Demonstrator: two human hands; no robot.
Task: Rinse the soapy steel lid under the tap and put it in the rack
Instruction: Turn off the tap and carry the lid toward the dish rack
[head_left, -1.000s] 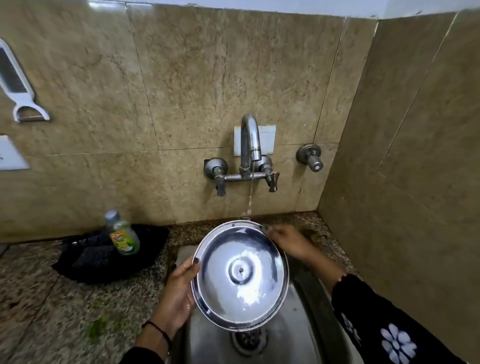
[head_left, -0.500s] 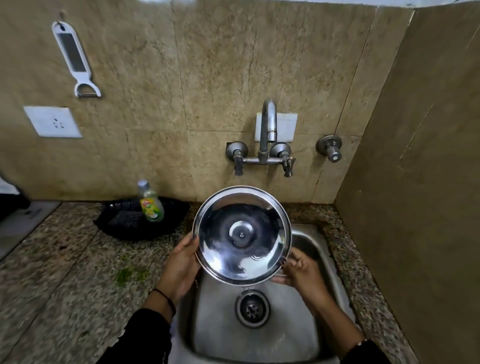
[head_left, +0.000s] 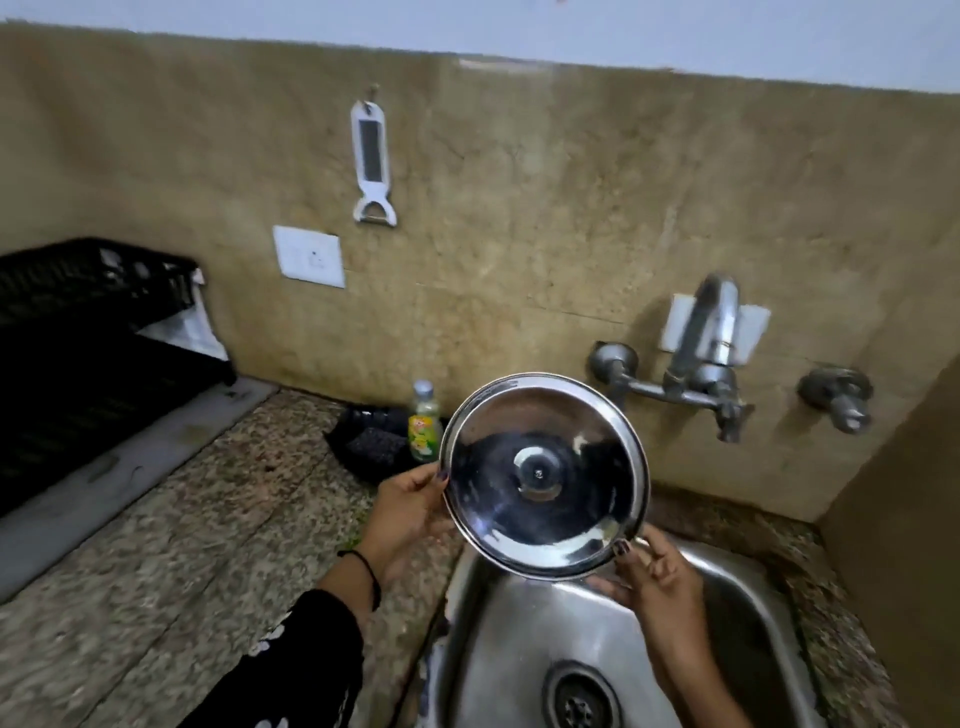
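Head view, nearest first: the stainless steel sink basin (head_left: 519, 639) with its round drain lies below my arms. Above its back-left rim I hold the round shiny steel lid (head_left: 545, 475), inner side toward me. My left hand (head_left: 410, 512) pinches its left edge; my right hand (head_left: 657, 577) grips its lower right rim, thumb on the inside. Behind the lid, on the speckled granite surface (head_left: 218, 525), stands a small green dish-soap bottle (head_left: 425, 428). Farther left sits the black plastic rack (head_left: 88, 332); the steel wall tap (head_left: 701, 358) is up right.
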